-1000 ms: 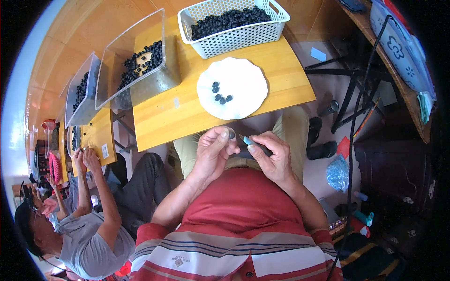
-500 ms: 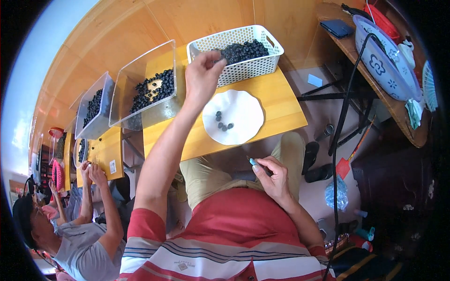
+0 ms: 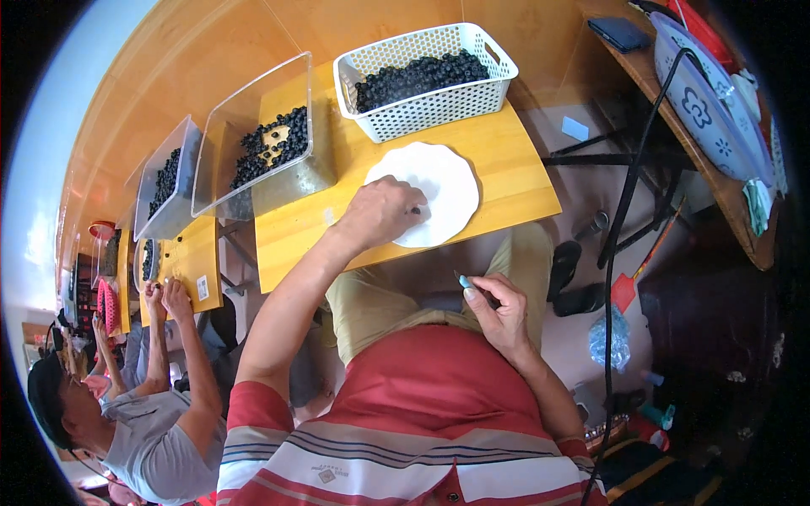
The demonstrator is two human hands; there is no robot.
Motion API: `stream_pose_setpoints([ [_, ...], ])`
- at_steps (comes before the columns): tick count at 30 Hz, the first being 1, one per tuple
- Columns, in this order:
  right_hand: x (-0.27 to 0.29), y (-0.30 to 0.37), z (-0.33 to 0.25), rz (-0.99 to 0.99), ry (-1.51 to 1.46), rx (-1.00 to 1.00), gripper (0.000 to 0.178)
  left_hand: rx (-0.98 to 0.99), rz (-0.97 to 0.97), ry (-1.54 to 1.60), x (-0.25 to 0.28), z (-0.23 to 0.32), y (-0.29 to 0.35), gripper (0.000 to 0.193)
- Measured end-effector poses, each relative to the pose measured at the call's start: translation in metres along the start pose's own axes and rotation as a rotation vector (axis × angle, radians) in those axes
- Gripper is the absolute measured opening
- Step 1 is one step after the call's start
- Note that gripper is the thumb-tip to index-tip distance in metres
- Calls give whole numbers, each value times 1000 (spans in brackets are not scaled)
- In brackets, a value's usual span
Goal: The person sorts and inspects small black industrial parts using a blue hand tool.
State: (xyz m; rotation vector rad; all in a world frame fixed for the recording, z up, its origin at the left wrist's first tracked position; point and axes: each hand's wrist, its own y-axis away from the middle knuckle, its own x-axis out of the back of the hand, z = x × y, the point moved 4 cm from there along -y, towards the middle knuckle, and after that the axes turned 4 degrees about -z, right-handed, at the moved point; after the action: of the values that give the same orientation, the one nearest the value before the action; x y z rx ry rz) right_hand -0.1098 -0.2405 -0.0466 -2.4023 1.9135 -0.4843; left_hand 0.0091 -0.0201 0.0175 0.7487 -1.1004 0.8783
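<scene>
My left hand (image 3: pixel 381 211) is over the white scalloped plate (image 3: pixel 447 181), fingers curled and pinched on a small dark round bead-like piece (image 3: pixel 417 210). The hand covers part of the plate, so other pieces there are hidden. Above my right thigh, my right hand (image 3: pixel 504 316) is closed around a small tool with a light-blue part (image 3: pixel 466 282) and a thin dark tip; most of it is hidden in the fingers. Beyond the plate, a white perforated basket (image 3: pixel 434 120) holds many similar dark round pieces.
Left of the basket, a clear plastic bin (image 3: pixel 291 185) with dark pieces stands on the yellow table (image 3: pixel 506 160). Another clear bin (image 3: pixel 187 207) sits farther left, near a co-worker in grey (image 3: pixel 156 443). A black cable (image 3: pixel 609 337) hangs at the right, by a side table with a basin (image 3: pixel 713 110).
My left hand has come from the perforated basket toward me and down onto the plate. The dark pieces seen on the plate are now largely covered. My right hand has shifted slightly right.
</scene>
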Motion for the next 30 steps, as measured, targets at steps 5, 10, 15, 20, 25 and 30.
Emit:
stream_pose_setpoints([
  [5,-3,-1,-3,-6,8,20,20,-43,-28,-81,-13,-3,-1,19],
  [10,0,3,3,17,-8,27,19,-92,91,124,-9,4,6,18],
  [15,1,5,7,41,8,35,19,-7,254,736,-15,6,23,18],
  [20,-2,1,4,16,4,-4,19,27,295,1211,-30,10,41,17],
  [25,-7,-2,5,1,-37,-21,19,101,291,1454,-46,15,57,20],
  [30,-7,-8,-3,-5,-48,-14,18,92,326,1674,-59,14,65,22],
])
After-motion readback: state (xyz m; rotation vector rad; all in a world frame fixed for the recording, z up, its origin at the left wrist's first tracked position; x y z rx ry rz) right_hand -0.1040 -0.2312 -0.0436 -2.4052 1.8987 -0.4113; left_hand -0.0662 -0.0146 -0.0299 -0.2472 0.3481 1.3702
